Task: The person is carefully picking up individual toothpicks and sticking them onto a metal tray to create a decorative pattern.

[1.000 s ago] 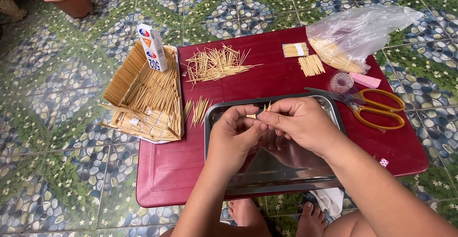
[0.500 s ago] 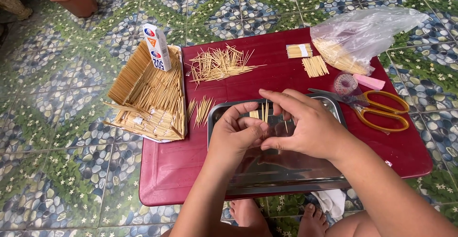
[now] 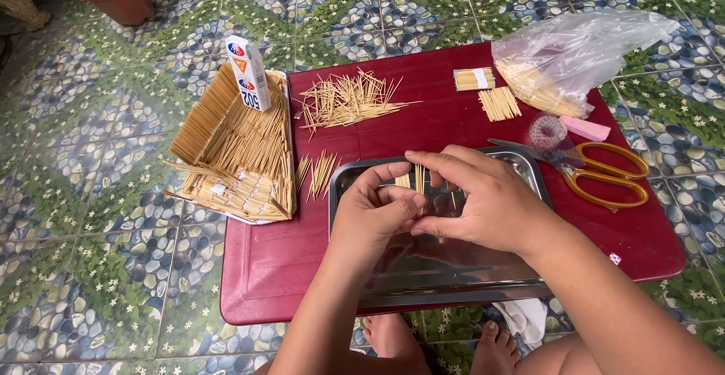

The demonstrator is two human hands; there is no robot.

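Pinching a small toothpick bundle [image 3: 414, 179] over the steel tray [image 3: 529, 165], both hands, left [image 3: 375, 212] and right [image 3: 483, 197], fingers closed.

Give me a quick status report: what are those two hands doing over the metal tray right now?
Left hand and right hand both pinch a small bundle of toothpicks. Bundle upright above metal tray. Scissors lie apart, right; nothing in the way.

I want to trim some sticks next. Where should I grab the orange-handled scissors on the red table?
Take the scissors by their two orange loops, which lie flat at the table's right edge, reaching in from the right. The closed blades point left toward the metal tray and sit partly under the tape roll, so that end is crowded.
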